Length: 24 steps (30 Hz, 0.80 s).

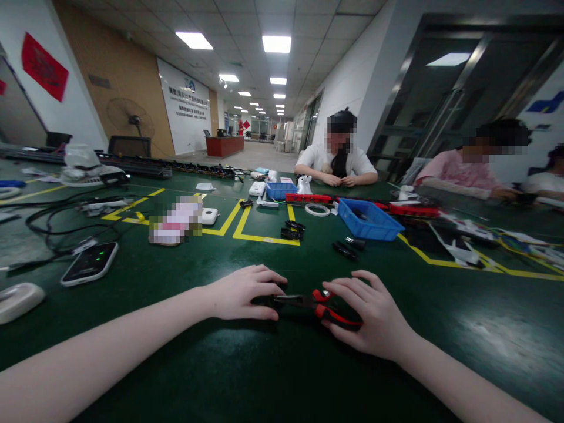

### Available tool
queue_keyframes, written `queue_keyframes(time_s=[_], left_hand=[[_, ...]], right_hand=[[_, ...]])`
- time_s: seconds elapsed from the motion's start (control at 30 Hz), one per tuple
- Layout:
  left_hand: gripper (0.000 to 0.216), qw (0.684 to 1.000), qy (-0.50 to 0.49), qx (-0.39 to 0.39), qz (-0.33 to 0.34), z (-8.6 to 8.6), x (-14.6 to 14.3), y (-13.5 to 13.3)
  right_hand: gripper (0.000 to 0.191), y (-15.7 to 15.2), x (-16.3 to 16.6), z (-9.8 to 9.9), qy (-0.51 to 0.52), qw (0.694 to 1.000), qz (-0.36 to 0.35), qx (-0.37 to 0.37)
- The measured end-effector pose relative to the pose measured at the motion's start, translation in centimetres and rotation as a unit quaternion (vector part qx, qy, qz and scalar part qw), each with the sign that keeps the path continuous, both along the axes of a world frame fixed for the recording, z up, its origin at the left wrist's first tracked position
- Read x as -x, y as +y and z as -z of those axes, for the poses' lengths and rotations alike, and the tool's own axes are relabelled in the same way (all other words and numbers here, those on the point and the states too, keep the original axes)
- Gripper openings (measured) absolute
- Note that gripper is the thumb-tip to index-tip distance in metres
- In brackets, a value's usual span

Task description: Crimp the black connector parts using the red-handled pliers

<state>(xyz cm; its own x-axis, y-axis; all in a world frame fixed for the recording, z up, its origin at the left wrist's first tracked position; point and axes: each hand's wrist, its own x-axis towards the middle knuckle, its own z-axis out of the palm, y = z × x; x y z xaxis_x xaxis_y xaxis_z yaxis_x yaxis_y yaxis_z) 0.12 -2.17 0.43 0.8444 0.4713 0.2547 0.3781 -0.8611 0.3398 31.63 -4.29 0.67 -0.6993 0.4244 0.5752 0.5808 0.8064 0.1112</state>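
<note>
My right hand (368,311) is closed around the red-and-black handles of a pair of pliers (337,316). The pliers' metal jaws point left and meet a small black piece (263,300) in front of me. That piece sits between the thumb and fingers of my left hand (249,292), mostly hidden by them, so its kind is unclear. Both hands are low over the green table (198,370). Beyond them lie black parts (345,250), and several more black pieces (293,230) rest by yellow tape lines.
A blue bin (369,220) stands behind my right hand, with a white tape roll (317,210) beside it. To the left are a phone (175,222), a device with green lights (90,264) and black cables (48,226). A person (337,155) sits across the table, others to the right.
</note>
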Motion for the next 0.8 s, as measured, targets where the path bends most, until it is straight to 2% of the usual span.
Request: queue_keyframes(time_s=[0.8], left_hand=[[0.047,0.998,-0.04,-0.054,0.013,0.01,0.02,-0.33]], right_hand=[[0.04,-0.24,0.14,0.09,0.01,0.999,0.005,0.04]])
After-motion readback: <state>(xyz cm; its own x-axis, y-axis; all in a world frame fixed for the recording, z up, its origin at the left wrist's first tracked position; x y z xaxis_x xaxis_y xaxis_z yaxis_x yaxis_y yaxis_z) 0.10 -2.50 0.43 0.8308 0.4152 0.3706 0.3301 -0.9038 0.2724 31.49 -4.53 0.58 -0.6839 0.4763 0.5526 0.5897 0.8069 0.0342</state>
